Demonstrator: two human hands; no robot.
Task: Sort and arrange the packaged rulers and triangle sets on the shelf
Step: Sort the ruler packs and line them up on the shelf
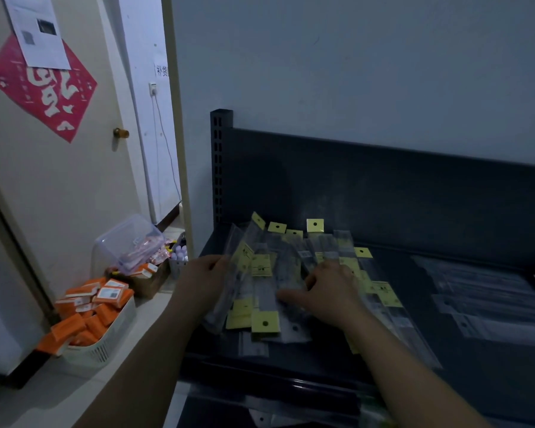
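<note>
Left hand (203, 281) grips the ruler packs (261, 267) at their left side; right hand (329, 291) lies flat on top, fingers spread, probably squaring the loose heap. Heap sits at left end of shelf (464, 375).

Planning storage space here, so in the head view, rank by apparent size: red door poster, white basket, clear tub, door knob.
1. red poster and white basket: about alike, basket nearer, unranked
2. clear tub
3. door knob

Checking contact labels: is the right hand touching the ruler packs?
Touching. Head view: right hand lies on the ruler packs, fingers spread over them.
</note>
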